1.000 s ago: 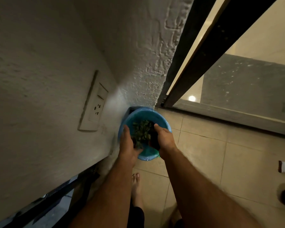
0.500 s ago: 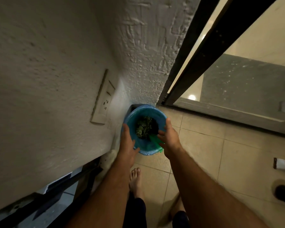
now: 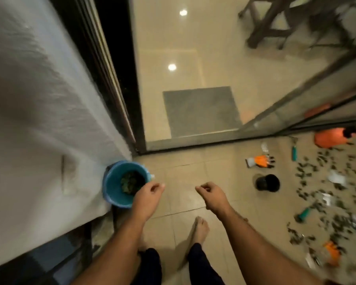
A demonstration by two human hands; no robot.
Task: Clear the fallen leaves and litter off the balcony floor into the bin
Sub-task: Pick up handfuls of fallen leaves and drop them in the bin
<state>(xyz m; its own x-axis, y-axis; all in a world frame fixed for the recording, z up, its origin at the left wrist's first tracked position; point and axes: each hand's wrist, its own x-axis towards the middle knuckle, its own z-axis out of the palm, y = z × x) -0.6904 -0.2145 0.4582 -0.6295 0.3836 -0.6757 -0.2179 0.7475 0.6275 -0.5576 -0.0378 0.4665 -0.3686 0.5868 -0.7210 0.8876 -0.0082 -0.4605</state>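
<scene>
A blue bin (image 3: 113, 188) stands on the tiled floor in the corner by the white wall, with dark green leaves (image 3: 130, 182) inside it. My left hand (image 3: 147, 197) hovers just right of the bin's rim, fingers loosely curled, holding nothing. My right hand (image 3: 213, 196) hangs over the bare tiles further right, also loosely curled and empty. Several fallen leaves (image 3: 321, 194) and scraps of litter lie scattered across the floor at the right.
A black pot (image 3: 268, 183) stands on the tiles. An orange glove (image 3: 260, 160) lies near the sliding glass door (image 3: 193, 145); an orange object (image 3: 329, 138) sits by the door track. Small teal objects (image 3: 303, 213) and white wrappers (image 3: 336, 178) lie among the leaves. My bare feet (image 3: 199, 229) are below.
Both hands have pulled out of the bin and now hold nothing; the leaves stay inside. My view has swung right, showing the littered floor.
</scene>
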